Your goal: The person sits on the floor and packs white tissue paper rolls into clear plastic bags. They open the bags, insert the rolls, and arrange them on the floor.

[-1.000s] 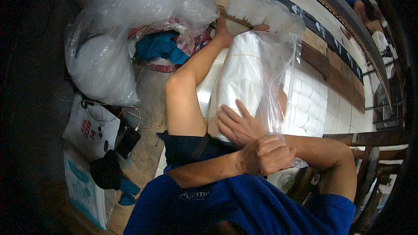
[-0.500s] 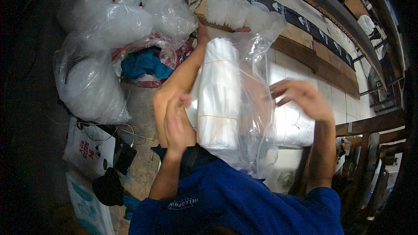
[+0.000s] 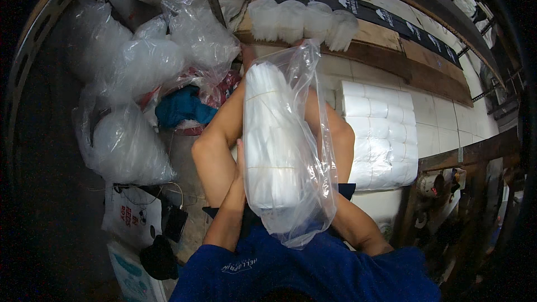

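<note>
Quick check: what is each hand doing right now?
Left hand: pressed against the clear bag of white stacks, grip unclear.
Right hand: hidden behind the bag, cannot tell.

Person, seen from above: short-sleeved blue shirt (image 3: 313, 268) with a small pale printed mark on the left chest. Dark shorts (image 3: 246, 221), probably navy, partly hidden. Forearms bare, knees bare. Left hand (image 3: 239, 170) without glove, ring or watch; right hand hidden.
</note>
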Demonstrator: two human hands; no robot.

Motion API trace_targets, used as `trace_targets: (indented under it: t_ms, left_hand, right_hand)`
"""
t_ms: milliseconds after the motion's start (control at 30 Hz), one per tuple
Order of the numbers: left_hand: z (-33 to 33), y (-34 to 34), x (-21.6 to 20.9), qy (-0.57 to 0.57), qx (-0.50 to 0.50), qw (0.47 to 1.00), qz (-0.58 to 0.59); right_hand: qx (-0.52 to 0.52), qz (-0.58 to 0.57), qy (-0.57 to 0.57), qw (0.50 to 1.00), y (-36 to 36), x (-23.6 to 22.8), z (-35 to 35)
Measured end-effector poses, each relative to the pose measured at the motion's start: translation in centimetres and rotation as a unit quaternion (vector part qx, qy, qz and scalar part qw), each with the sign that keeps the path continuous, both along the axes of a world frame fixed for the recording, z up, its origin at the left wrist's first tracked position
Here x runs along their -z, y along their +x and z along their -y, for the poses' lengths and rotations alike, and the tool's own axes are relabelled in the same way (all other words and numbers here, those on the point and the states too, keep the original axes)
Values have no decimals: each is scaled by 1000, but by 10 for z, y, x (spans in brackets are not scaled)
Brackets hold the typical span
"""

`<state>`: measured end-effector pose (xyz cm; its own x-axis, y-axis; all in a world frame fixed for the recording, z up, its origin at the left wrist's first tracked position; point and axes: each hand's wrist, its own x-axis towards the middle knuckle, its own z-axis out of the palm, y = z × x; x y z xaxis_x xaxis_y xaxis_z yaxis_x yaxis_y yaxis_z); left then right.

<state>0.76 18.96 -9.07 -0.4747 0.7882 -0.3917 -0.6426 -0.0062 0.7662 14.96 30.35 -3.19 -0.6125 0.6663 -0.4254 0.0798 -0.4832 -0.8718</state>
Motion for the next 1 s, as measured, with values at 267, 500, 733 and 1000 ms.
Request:
trace_targets:
  t_ms: [267, 500, 733, 1000]
  left_hand:
    - [3, 56, -1, -3, -9, 1000, 4]
    - [-1, 23, -29, -60, -6, 998, -5]
    - [-56, -42, -21, 110, -31, 989, 98]
    - [-78, -34, -22, 94, -15, 994, 52]
  right_hand:
    - [-19, 20, 1, 1000, 38, 0, 0]
    - [-17, 6, 8, 1000, 53, -8, -25]
    - [13, -24, 43, 999, -29, 16, -80]
    - [26, -23, 40, 999, -38, 27, -63]
